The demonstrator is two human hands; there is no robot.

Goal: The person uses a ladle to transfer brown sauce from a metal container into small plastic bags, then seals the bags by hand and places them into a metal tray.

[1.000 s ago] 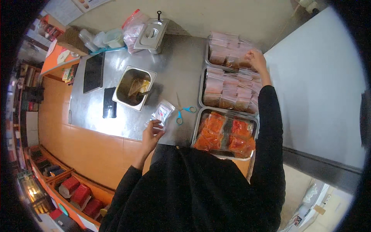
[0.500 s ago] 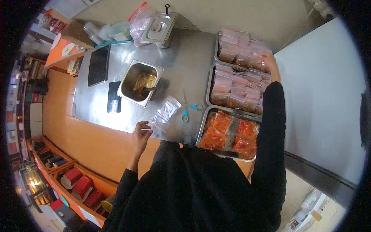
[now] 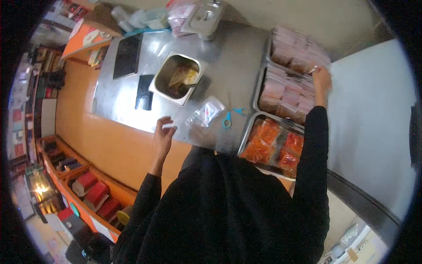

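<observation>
My left hand (image 3: 163, 140) hovers off the near edge of the steel table, fingers loosely curled and apart, with nothing in it. Nearest to it lies a stack of clear plastic zip bags (image 3: 207, 112), beside blue-handled scissors (image 3: 227, 120). At the far right, my right hand (image 3: 322, 83) has its fingertips pinched on a small filled plastic bag at the right side of the far tray; blur partly hides the grip. Similar packed bags (image 3: 293, 48) stand in rows there and in the middle tray (image 3: 259, 94). The near tray (image 3: 247, 140) holds flat bags of orange-red food (image 3: 262, 137).
A deep steel container (image 3: 161, 72) with brownish contents and a dark-handled utensil stands mid-table. Left of it lie a black tablet-like slab (image 3: 128, 56) and a smaller dark flat object (image 3: 144, 92). A lidded steel container (image 3: 203, 18) and plastic tubs (image 3: 156, 18) stand behind. A white surface (image 3: 369, 119) borders the right.
The view has shifted, so the table sits further right and higher. My right hand stays at the far tray's right side, its wrist turned more upright. My left hand still hovers near the table edge.
</observation>
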